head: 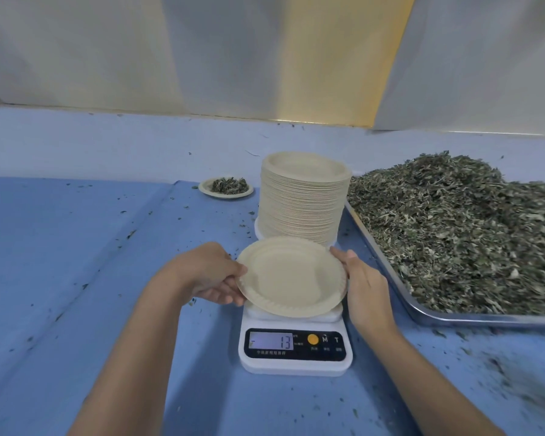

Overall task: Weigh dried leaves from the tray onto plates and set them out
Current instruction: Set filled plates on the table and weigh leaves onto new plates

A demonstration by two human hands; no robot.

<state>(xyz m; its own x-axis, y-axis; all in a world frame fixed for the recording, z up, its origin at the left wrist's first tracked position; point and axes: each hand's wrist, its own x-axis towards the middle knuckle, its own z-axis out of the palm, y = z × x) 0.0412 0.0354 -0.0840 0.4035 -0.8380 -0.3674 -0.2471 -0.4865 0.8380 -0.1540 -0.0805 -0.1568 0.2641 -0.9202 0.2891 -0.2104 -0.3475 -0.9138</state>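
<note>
Holding the paper plate (291, 276) over the kitchen scale (296, 350) at lower centre: is it set down yet?

Hard to say. It is tilted, and I cannot tell whether its near edge touches the platform. The left hand (211, 272) pinches the left rim, thumb on top and fingers beneath. The right hand (364, 284) holds the right rim, its fingers hidden under the plate.

How will it handle?

Very light and thin, I'd judge. It looks stiff enough empty but likely to flex once loaded. The fluted rim, gripped at opposite sides, looks the safest hold.

And the dried leaves (453, 221)?

Heaped on the metal tray (453, 319) at right, just beside the scale. They look loose and crumbly, apt to scatter. Flecks dot the blue surface (76, 278). One filled plate (225, 187) sits left of the plate stack (302, 199).
</note>
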